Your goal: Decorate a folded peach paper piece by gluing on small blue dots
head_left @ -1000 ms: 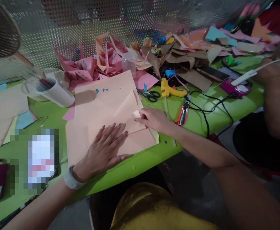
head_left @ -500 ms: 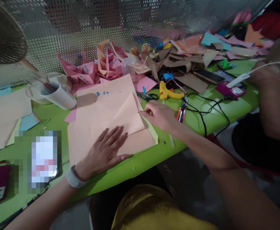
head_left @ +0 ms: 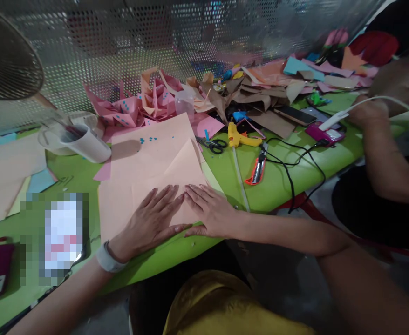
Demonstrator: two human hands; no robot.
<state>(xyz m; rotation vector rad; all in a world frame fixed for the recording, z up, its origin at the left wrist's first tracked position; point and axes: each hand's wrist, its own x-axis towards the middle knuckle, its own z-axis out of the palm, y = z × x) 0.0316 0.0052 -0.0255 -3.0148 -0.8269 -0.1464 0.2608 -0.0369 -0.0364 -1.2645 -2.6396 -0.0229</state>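
Note:
Both hands rest flat on peach paper (head_left: 148,160) spread over the green table. My left hand (head_left: 155,215), with a pale band at its wrist, lies with fingers outstretched on the lower part of the sheets. Beside it, my right hand (head_left: 209,209) presses down with fingers extended, its fingertips close to those of the left. A folded triangular flap (head_left: 187,163) of the peach paper lies just above the hands, its lower edge partly hidden beneath them. Small blue dots sit on the upper part of the sheet. Neither hand grips anything.
Right of the paper lie black scissors (head_left: 215,145), a yellow glue gun (head_left: 239,137) with a glue stick, and a red box cutter (head_left: 258,167). A white cup (head_left: 94,146) and a fan (head_left: 9,56) stand left. Paper scraps (head_left: 260,88) pile behind. Another person's arm (head_left: 379,135) is at right.
My right hand has moved down and left from the flap's right edge, opening from a pinch to lie flat beside my left hand. The left hand has stayed in place.

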